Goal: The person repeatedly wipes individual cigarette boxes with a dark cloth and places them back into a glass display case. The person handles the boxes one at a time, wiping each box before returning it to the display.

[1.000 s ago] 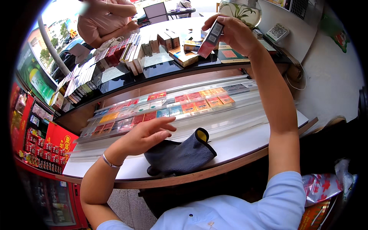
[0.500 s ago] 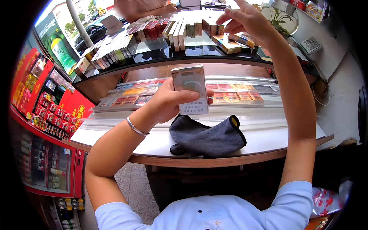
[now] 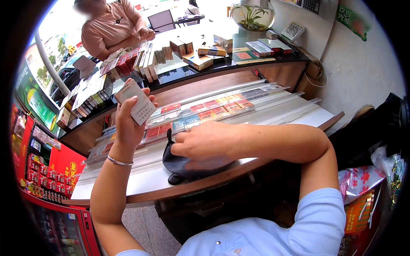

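Note:
My left hand [image 3: 128, 121] is raised over the counter's left part, closed round a pale cigarette pack [image 3: 142, 106] held tilted, with fingers behind it and thumb along its edge. My right hand [image 3: 203, 143] reaches across to the left, low over the counter edge. Its fingers curl onto a dark grey cloth [image 3: 171, 160] with black trim, and their lower part is smeared by motion. One corner of that cloth sticks up beside the fingers; my hand and forearm cover much of the rest.
Flat packs lie in clear shelf rows [image 3: 213, 109] behind the cloth. Upright packs and yellow boxes [image 3: 198, 61] stand on the black glass shelf [image 3: 171, 77], near a plant bowl [image 3: 252, 18]. A person in a pink shirt [image 3: 113, 27] stands across it. A red cooler [image 3: 55, 222] is at left.
My right hand has come down from above the glass shelf to the grey cloth. My left hand has shifted left with the cigarette pack. The view has turned, bringing the person further into sight.

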`<act>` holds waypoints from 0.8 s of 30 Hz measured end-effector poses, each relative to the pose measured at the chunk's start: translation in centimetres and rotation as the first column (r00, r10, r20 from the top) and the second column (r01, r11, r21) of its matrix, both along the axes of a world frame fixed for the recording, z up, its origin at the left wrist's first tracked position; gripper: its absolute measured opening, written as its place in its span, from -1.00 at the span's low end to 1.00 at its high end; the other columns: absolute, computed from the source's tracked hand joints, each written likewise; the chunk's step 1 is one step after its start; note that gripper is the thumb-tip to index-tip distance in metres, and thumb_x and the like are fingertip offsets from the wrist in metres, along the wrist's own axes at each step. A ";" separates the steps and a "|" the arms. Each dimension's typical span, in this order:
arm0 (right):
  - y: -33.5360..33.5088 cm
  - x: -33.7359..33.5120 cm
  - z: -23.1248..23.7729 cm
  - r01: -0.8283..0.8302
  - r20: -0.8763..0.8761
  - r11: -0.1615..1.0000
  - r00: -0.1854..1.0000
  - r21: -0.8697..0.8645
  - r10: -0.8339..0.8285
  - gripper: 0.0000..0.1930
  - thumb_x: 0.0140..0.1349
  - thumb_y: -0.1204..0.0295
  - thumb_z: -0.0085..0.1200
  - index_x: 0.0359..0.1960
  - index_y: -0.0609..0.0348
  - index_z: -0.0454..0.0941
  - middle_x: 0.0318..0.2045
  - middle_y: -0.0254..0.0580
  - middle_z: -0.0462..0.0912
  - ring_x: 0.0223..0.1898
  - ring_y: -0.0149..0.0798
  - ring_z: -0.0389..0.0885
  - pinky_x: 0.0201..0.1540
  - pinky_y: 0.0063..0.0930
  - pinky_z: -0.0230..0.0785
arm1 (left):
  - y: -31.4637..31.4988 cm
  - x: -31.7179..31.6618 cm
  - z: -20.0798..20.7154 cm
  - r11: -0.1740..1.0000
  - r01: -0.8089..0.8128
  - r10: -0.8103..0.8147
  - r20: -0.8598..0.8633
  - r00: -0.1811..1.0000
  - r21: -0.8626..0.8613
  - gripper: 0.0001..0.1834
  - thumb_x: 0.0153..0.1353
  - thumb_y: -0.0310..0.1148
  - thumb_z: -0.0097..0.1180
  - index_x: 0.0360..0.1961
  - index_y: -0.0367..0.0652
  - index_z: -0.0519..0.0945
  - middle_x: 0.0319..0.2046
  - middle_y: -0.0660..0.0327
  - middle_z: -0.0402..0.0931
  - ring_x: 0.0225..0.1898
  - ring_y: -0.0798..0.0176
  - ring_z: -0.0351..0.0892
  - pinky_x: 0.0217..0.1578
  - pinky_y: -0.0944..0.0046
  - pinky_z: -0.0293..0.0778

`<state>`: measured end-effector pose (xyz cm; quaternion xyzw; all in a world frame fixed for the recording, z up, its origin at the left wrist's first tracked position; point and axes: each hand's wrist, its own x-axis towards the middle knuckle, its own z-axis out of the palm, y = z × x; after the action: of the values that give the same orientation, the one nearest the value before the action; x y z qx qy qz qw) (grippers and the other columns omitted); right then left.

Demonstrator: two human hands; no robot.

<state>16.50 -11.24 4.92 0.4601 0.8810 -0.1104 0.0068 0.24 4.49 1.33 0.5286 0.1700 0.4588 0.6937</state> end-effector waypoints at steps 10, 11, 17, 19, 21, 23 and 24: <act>1.1 0.3 -3.3 -0.105 -0.198 0.966 0.978 -0.237 0.058 -0.65 0.09 0.52 -0.01 -0.03 0.20 0.45 -0.17 0.03 0.48 -0.09 0.07 0.51 -0.05 -0.13 0.36 | -1.2 0.5 -1.2 0.982 0.183 -0.185 -0.062 0.981 -0.038 -0.29 0.31 0.27 -0.36 0.26 -0.02 0.26 -0.22 0.11 0.50 -0.30 0.19 0.57 -0.22 0.16 0.53; 0.8 1.0 -2.1 -0.084 -0.245 0.978 0.969 -0.189 0.036 -0.67 0.07 0.53 0.00 -0.07 0.20 0.46 -0.21 0.03 0.50 -0.10 0.06 0.52 -0.07 -0.14 0.36 | -1.0 0.7 -1.2 0.974 0.223 -0.225 -0.055 0.973 -0.040 -0.29 0.33 0.24 -0.41 0.26 -0.07 0.27 -0.23 0.11 0.51 -0.27 0.19 0.56 -0.19 0.17 0.53; 1.4 0.7 -3.9 0.192 -0.450 0.646 0.854 0.739 0.260 -0.59 0.03 0.45 0.09 -0.02 -0.13 0.48 0.11 -0.31 0.42 0.22 -0.11 0.28 0.27 -0.12 -0.04 | -3.4 2.9 -0.8 0.893 0.378 -0.362 0.110 0.926 -0.245 -0.27 0.33 0.23 -0.49 0.27 -0.11 0.25 -0.03 0.05 0.46 -0.01 0.16 0.50 0.05 0.19 0.46; 3.7 -1.4 -6.8 0.046 -0.270 0.515 0.889 0.856 0.370 -0.52 0.06 0.38 0.08 0.08 -0.34 0.42 0.24 -0.39 0.33 0.36 -0.19 0.09 0.40 -0.11 -0.50 | -5.5 2.6 -0.4 0.882 0.456 -0.447 0.097 0.889 -0.114 -0.32 0.32 0.17 -0.29 0.27 -0.09 0.24 -0.07 0.08 0.47 -0.04 0.18 0.51 -0.01 0.17 0.50; 4.1 -0.8 -6.6 0.069 -0.281 0.533 0.902 0.843 0.328 -0.57 0.05 0.34 0.12 0.02 -0.36 0.46 0.21 -0.40 0.34 0.34 -0.18 0.13 0.37 -0.04 -0.40 | -6.8 2.9 -0.3 0.865 0.495 -0.493 0.045 0.869 -0.085 -0.35 0.32 0.13 -0.24 0.27 -0.09 0.24 -0.06 0.10 0.47 -0.04 0.19 0.51 -0.02 0.19 0.49; 4.0 -0.8 -6.5 0.102 -0.320 0.553 0.894 0.827 0.315 -0.59 0.06 0.33 0.13 0.00 -0.31 0.47 0.20 -0.38 0.36 0.33 -0.17 0.14 0.36 -0.01 -0.37 | -6.5 1.1 -0.7 0.831 0.546 -0.547 0.019 0.837 -0.108 -0.36 0.31 0.10 -0.19 0.26 -0.08 0.24 -0.05 0.11 0.46 -0.05 0.21 0.51 -0.03 0.20 0.49; 4.0 -0.8 -6.4 0.132 -0.353 0.567 0.886 0.813 0.300 -0.59 0.07 0.34 0.13 0.01 -0.28 0.46 0.20 -0.37 0.36 0.33 -0.16 0.14 0.36 0.00 -0.35 | -6.3 0.5 -1.0 0.833 0.539 -0.539 0.036 0.842 -0.126 -0.37 0.30 0.09 -0.16 0.26 -0.08 0.24 -0.04 0.12 0.46 -0.05 0.22 0.51 -0.03 0.21 0.49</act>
<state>15.69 -7.29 -1.53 0.3267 0.8276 0.2063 -0.4072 0.76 -1.81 0.32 0.5085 0.0444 0.2325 0.8279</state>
